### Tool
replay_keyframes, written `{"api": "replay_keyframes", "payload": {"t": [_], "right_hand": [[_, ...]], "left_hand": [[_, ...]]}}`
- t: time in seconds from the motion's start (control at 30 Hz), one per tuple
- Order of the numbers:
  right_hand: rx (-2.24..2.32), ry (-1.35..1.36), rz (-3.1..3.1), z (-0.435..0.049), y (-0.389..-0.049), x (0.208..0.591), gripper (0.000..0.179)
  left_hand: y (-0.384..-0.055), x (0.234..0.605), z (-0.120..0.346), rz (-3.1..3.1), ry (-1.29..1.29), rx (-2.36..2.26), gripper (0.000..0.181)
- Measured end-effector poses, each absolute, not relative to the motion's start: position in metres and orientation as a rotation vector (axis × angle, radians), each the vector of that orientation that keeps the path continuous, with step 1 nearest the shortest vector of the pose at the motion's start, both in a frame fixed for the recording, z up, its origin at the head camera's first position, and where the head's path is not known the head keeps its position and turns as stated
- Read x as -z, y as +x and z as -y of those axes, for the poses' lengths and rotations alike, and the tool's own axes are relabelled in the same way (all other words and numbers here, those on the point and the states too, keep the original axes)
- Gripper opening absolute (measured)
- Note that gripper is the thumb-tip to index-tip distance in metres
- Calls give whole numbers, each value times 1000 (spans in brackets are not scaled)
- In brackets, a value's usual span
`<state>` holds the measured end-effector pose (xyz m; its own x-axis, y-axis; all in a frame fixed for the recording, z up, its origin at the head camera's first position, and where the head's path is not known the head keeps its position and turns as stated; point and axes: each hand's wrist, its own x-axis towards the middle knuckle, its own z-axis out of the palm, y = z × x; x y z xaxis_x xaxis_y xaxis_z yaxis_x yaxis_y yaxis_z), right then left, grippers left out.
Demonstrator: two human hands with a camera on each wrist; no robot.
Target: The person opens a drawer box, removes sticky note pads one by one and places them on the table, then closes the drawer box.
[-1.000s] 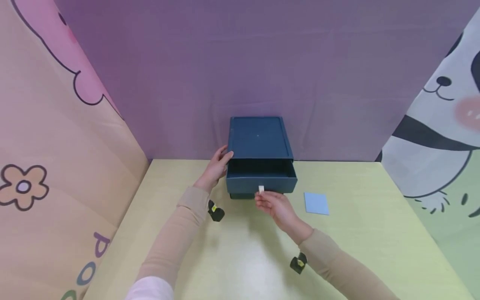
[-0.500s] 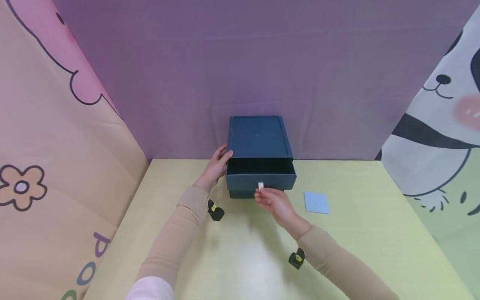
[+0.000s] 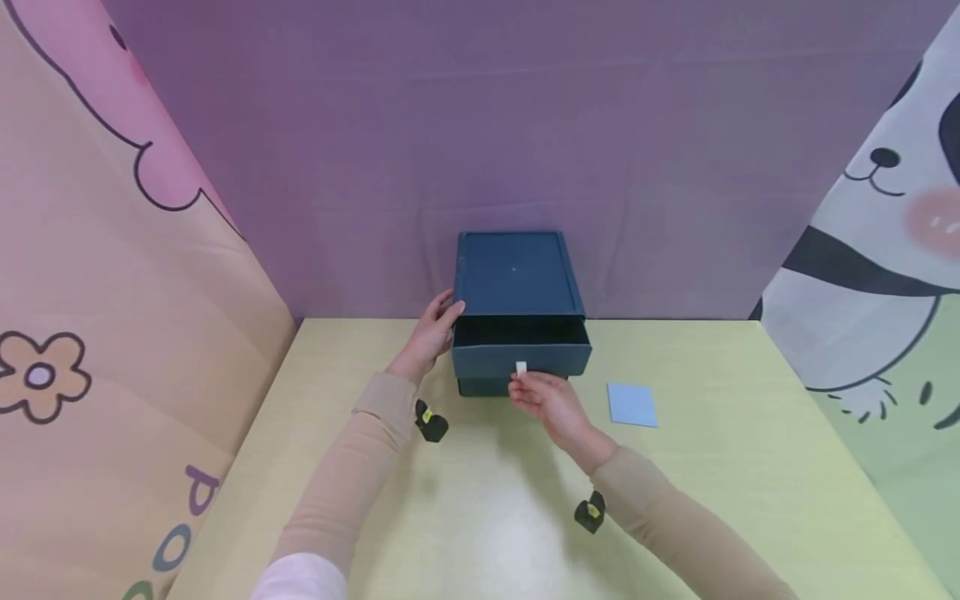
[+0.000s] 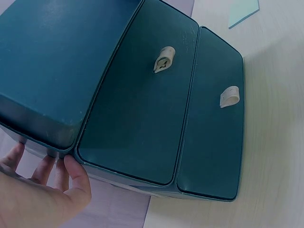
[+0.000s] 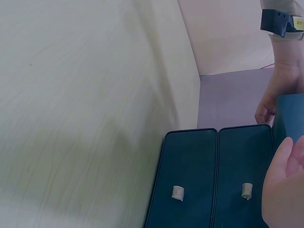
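Note:
A dark blue drawer cabinet (image 3: pixel 517 271) stands at the back of the table. Its top drawer (image 3: pixel 480 360) is partly pulled out, and the visible inside is dark. My right hand (image 3: pixel 553 408) pinches the white pull tab (image 3: pixel 521 367) on that drawer's front. Against the cabinet's left side rests my left hand (image 3: pixel 431 337), thumb near the front edge and fingers along the side wall. In the left wrist view, the middle drawer (image 4: pixel 137 104) and bottom drawer (image 4: pixel 213 128) are closed, each with a cream loop tab.
A light blue square (image 3: pixel 632 405) lies flat on the pale table (image 3: pixel 720 467), right of the cabinet. Behind the cabinet hangs a purple cloth wall (image 3: pixel 360 167). Printed panels rise at both sides. A black wrist device (image 3: pixel 589 512) shows beside the right sleeve.
The top drawer has slid a little way back into the cabinet, with my right hand moving along at its tab. My left hand stays on the cabinet's side.

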<state>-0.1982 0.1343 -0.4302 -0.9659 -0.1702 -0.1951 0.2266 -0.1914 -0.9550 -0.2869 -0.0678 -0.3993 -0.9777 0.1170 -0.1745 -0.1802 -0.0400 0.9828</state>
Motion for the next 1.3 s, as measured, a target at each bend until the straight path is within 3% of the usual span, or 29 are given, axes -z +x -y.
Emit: {"api": "replay_keyframes", "payload": {"t": [0.43,1.0,1.3], "right_hand": [[2259,113,-1842,-130,-199,426,39],[2295,161,-1844,-127,-205,418,27],[2266,203,-1884,-125,-209,416,37]], "left_hand": [[-289,402,69,-2023,-62,-2126,57],[-288,402,69,-2018,-65,-2119,58],[-288,402,70,-2017,-43,-2128,58]]}}
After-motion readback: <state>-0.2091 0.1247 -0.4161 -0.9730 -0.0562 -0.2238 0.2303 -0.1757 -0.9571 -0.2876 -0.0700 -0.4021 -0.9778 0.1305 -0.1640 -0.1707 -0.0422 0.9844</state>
